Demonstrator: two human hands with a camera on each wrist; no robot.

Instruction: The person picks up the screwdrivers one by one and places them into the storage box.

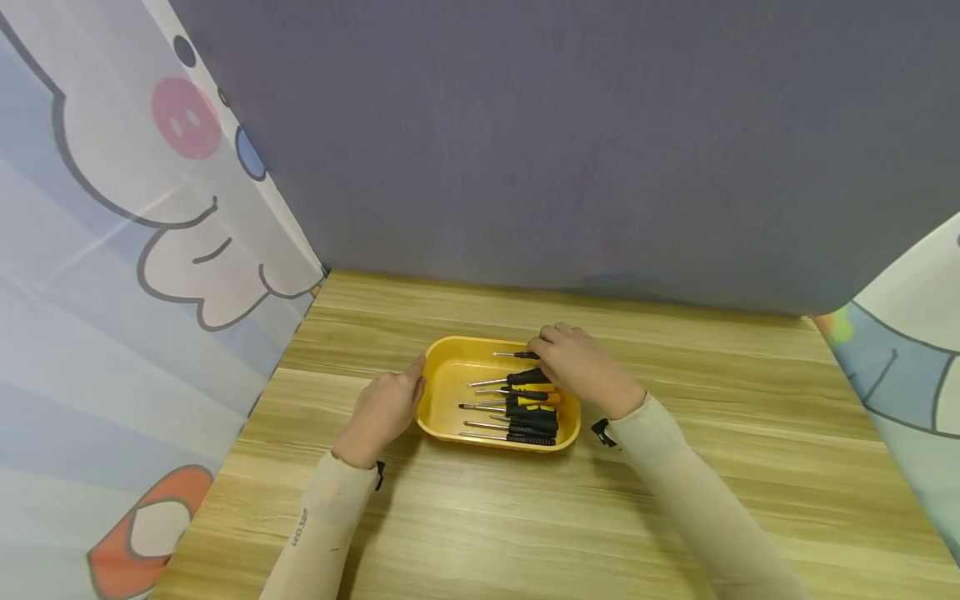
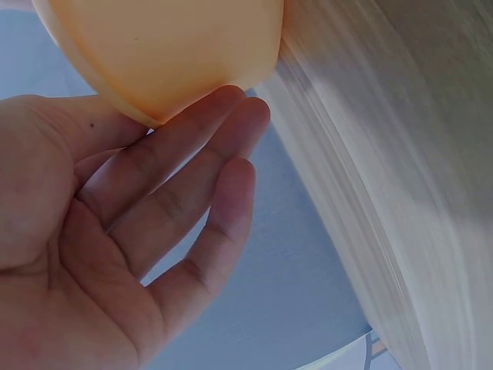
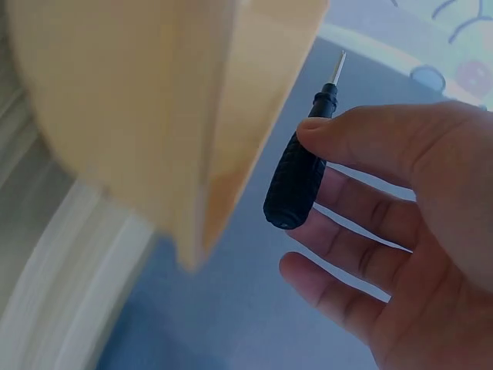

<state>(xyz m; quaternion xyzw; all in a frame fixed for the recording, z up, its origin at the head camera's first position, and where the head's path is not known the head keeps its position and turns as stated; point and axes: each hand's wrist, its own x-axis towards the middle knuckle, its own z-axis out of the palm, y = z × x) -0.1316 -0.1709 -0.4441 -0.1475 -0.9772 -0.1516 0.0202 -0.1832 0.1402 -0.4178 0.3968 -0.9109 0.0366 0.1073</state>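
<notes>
A yellow plastic tray [image 1: 448,375] stands on the table in the head view. Several screwdrivers with black or black-and-yellow handles [image 1: 532,422] lie side by side in its right part, shafts to the left. My left hand [image 1: 381,412] holds the tray's left end, thumb at the rim and fingers against the outer wall [image 2: 192,46]. At the back right corner, my right hand [image 1: 585,367] pinches a small black-handled screwdriver [image 3: 296,181] between thumb and fingers, above the tray's rim. Its short metal shaft points left in the head view, and the hand hides the handle's end there.
The wood-grain table [image 1: 480,517] stretches out around the tray. A dark grey panel [image 1: 570,150] rises along its back edge. Cartoon-printed curtains [image 1: 90,333] hang at the left and right sides.
</notes>
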